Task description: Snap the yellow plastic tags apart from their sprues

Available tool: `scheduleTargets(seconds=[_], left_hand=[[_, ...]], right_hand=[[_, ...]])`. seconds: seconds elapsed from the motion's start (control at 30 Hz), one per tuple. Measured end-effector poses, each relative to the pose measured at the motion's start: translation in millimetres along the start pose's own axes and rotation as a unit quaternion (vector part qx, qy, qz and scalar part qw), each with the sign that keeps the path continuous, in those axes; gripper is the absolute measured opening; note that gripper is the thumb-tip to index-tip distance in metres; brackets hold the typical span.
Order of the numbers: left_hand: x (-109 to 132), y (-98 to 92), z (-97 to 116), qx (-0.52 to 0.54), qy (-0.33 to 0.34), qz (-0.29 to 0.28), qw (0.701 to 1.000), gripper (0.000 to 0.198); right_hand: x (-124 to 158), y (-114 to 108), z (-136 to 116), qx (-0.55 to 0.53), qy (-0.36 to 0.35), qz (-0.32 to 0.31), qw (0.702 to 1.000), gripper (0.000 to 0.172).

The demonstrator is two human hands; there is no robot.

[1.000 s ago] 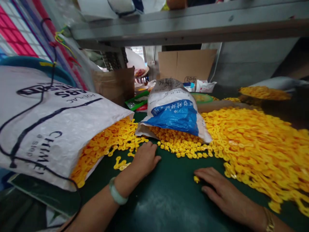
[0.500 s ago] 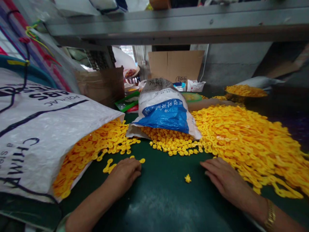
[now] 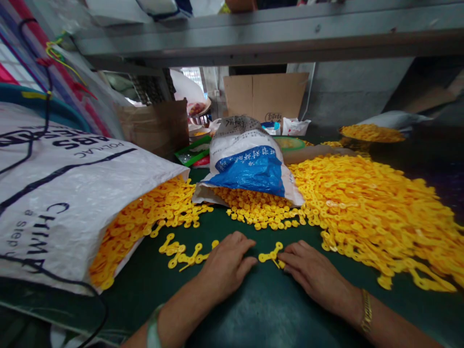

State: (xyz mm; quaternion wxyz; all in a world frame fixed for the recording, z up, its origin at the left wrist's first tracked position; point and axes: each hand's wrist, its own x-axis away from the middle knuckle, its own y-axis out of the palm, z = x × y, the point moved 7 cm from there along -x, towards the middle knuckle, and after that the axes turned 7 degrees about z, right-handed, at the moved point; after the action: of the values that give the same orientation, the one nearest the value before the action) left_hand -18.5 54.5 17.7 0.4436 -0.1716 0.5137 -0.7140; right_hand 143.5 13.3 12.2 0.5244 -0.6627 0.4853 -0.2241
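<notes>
Plastic pieces [image 3: 362,212]: bright yellow, centre right. Work table [image 3: 261,309]: dark green. Woven sack [image 3: 72,203]: white, black print, lower left. Second sack [image 3: 250,169]: white, blue panel, centre.

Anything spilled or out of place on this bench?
The white sack and blue-printed sack lie tipped over, with yellow plastic pieces spread in loose heaps across the green table, which looks like a spill. A few pieces lie apart near the left hand and right hand.
</notes>
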Motion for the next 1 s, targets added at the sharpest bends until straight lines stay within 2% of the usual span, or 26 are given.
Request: scheduleTargets(seconds=[0.07,0.1,0.23,0.33,0.43,0.57,0.63,0.7,0.8,0.87,1.0], left_hand=[[-6,11.5,13,0.009,0.026,-0.013,1.000,0.043],[-10,18.0,17,0.005,0.032,-0.021,0.999,0.043],[-19,35.3,19,-0.011,0.026,-0.030,0.999,0.014],[-16,33.0,17,0.010,0.013,-0.006,1.000,0.008],[-10,26.8,15,0.086,-0.020,0.008,0.996,0.005],[-7,21.8,20,0.250,-0.042,0.009,0.967,0.007],[-7,21.9,22,0.323,-0.051,0.012,0.945,0.006],[-8,27.3,19,0.413,-0.094,0.008,0.906,0.003],[-7,42.5,8,0.557,-0.196,-0.005,0.807,0.015],[-6,49.6,4,0.607,-0.241,-0.008,0.757,0.023],[-4,55.8,4,0.653,-0.279,-0.019,0.704,0.025]], right_hand=[[2,1,-3,-0.010,0.003,0.002,1.000,0.018],[3,2,-5,-0.011,0.002,0.000,1.000,0.017],[8,10,-13,-0.010,0.000,0.001,1.000,0.014],[10,11,-9,-0.032,0.018,0.021,0.999,0.012],[11,2,2,-0.125,0.053,0.059,0.989,0.018],[12,-11,20,-0.266,0.146,0.130,0.944,0.022],[13,-10,21,-0.332,0.176,0.135,0.917,0.023],[12,-2,19,-0.402,0.200,0.110,0.887,0.024],[12,8,17,-0.470,0.239,0.092,0.845,0.029],[12,10,21,-0.480,0.264,0.108,0.830,0.032],[11,12,30,-0.487,0.304,0.133,0.808,0.037]])
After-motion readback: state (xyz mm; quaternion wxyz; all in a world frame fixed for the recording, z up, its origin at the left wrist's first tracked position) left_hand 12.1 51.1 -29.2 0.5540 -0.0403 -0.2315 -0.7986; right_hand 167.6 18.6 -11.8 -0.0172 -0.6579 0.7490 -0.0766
